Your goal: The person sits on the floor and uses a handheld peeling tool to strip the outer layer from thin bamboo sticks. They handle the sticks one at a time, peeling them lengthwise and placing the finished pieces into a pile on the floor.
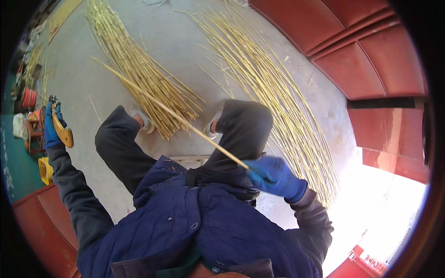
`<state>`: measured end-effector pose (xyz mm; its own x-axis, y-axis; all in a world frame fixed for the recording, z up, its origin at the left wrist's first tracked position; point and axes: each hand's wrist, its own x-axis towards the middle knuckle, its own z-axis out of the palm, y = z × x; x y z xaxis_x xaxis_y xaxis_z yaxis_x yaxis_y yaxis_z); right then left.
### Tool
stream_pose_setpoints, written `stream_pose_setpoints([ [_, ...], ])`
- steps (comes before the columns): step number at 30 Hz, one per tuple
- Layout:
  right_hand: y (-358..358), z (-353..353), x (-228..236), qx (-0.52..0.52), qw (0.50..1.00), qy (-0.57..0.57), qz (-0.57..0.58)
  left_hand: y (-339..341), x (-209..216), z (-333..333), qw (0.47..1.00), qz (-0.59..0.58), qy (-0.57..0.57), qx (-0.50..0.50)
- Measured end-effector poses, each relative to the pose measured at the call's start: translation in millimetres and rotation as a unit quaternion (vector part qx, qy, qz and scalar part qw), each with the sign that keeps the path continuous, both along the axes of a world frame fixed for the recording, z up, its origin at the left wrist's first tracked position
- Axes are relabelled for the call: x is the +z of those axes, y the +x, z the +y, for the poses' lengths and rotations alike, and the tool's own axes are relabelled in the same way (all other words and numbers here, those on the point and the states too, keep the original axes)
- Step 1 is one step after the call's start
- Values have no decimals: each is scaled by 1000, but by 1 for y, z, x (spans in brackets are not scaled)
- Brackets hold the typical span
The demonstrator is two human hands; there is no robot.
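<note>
My right hand (pixel 276 177), in a blue glove, is closed on the lower end of a long thin yellowish cane (pixel 174 115). The cane slants up and to the left, across the space between my knees. Out at the far left, my left hand (pixel 50 129), also gloved in blue, grips a tool with a curved wooden handle (pixel 65 132) and a small dark metal part at its top. Beyond my feet lies a thick bundle of jointed canes (pixel 134 69). To the right, a looser spread of thinner canes (pixel 269 78) fans over the floor.
Red panelled doors or cabinets (pixel 352 65) line the right side. At the left edge stand a small stool (pixel 34 134), a red round object (pixel 28 98) and a yellow object (pixel 45 170). Bright light falls on the floor at lower right. I sit with knees apart.
</note>
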<state>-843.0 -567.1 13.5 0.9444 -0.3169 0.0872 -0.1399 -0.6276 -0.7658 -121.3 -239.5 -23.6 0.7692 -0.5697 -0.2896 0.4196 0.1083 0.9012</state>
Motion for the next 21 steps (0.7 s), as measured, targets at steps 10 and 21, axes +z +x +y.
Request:
stream_pose_setpoints([
  [10, -104, -70, -84, -284, 862, -401, 126, -205, -43, -192, 989, -25, 92, -117],
  [21, -362, -13, -169, -450, 636, -375, 502, -220, -82, -211, 953, -101, 180, -222],
])
